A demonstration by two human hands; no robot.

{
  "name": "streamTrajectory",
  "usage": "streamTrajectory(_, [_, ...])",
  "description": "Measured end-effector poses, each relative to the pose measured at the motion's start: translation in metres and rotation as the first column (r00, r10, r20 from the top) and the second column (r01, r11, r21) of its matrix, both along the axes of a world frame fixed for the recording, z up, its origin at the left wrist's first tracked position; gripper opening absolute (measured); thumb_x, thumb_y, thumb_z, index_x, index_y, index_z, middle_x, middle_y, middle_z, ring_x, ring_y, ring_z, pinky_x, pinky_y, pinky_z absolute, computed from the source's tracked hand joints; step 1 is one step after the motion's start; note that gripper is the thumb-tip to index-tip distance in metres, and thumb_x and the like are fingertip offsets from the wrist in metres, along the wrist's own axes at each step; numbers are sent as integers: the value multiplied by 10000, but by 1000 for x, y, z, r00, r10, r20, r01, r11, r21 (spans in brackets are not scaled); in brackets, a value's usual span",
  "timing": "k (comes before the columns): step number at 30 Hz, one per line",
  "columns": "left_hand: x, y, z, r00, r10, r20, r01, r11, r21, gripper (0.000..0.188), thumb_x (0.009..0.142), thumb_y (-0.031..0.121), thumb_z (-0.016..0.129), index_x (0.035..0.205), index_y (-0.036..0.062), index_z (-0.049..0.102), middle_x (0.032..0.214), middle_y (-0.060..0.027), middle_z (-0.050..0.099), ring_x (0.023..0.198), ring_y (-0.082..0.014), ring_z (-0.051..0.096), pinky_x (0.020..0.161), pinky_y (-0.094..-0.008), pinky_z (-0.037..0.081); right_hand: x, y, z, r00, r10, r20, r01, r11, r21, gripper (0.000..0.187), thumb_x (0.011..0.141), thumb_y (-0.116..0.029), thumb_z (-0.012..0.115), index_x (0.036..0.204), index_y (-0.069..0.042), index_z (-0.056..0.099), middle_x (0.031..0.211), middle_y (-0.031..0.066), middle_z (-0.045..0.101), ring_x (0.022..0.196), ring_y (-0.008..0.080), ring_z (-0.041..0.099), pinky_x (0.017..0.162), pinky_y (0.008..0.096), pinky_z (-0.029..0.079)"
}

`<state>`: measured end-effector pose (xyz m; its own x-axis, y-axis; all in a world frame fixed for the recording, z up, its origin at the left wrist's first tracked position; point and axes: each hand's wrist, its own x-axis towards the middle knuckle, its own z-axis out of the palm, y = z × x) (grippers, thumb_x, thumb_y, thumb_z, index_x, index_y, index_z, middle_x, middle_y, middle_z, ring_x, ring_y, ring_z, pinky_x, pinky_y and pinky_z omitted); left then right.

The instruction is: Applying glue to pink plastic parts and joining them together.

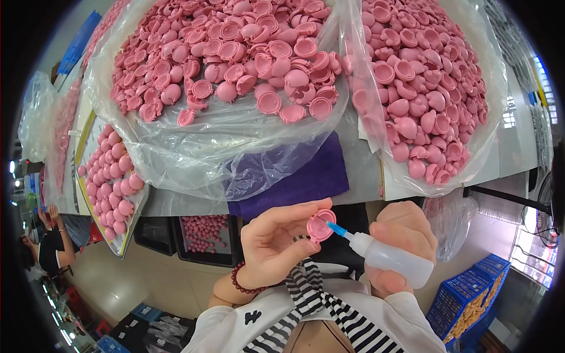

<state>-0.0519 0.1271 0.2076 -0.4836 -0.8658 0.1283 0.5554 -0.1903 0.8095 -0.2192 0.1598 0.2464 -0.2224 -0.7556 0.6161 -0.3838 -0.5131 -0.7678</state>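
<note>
Between the thumb and forefinger of my left hand (272, 244) is a small round pink plastic shell half (321, 226), its hollow side showing. A white squeeze bottle (393, 257) lies tilted in my right hand (406, 235), fingers wrapped round it. The bottle's blue nozzle tip (336, 229) points left and reaches the shell's rim; whether any liquid comes out is too small to tell. Past my hands, a loose heap of similar pink shells (235, 47) lies on clear plastic sheeting (194, 159).
A second pink heap (435, 100) fills a plastic bag at the right. Closed pink balls (112, 182) sit on a tray at the left. A purple cloth (306, 173) lies at the table edge. Below are a black bin (206, 259) and blue crates (471, 294). Another person (56, 244) works far left.
</note>
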Motion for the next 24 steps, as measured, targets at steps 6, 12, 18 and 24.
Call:
streamTrajectory(6, [-2, 2, 3, 968, 158, 196, -123, 975, -183, 425, 694, -157, 620, 1102, -85, 526, 1163, -269, 505, 1044, -274, 552, 853, -328, 489, 2, 0, -4, 1000, 15, 1, -15, 1000, -7, 505, 734, -482, 627, 918, -12, 650, 632, 22, 519, 510, 169, 491, 452, 266, 374])
streamTrajectory(12, [-3, 1, 5, 932, 257, 255, -153, 918, -367, 436, 678, -151, 638, 1096, -90, 529, 1137, -274, 522, 996, -267, 581, 821, -311, 503, -1, 1, -6, 999, 43, 6, -42, 998, -51, 494, 733, -458, 637, 931, -5, 646, 648, 28, 525, 523, 172, 496, 455, 272, 382])
streamTrajectory(18, [-5, 3, 6, 932, 275, 236, -179, 916, -360, 431, 675, -159, 633, 1088, -89, 533, 1121, -274, 533, 990, -276, 585, 809, -302, 505, -4, 2, -8, 999, 53, 1, -53, 996, -73, 489, 730, -454, 643, 923, -5, 647, 653, 30, 529, 527, 178, 501, 463, 280, 393])
streamTrajectory(24, [-5, -8, -5, 939, 301, 167, -163, 816, -555, 310, 720, -135, 591, 1016, -44, 563, 1112, -261, 548, 927, -292, 590, 768, -343, 481, -58, 22, -35, 752, -642, -150, 627, 766, -142, 399, 874, -340, 498, 982, 42, 537, 876, 129, 591, 765, 275, 573, 668, 347, 486])
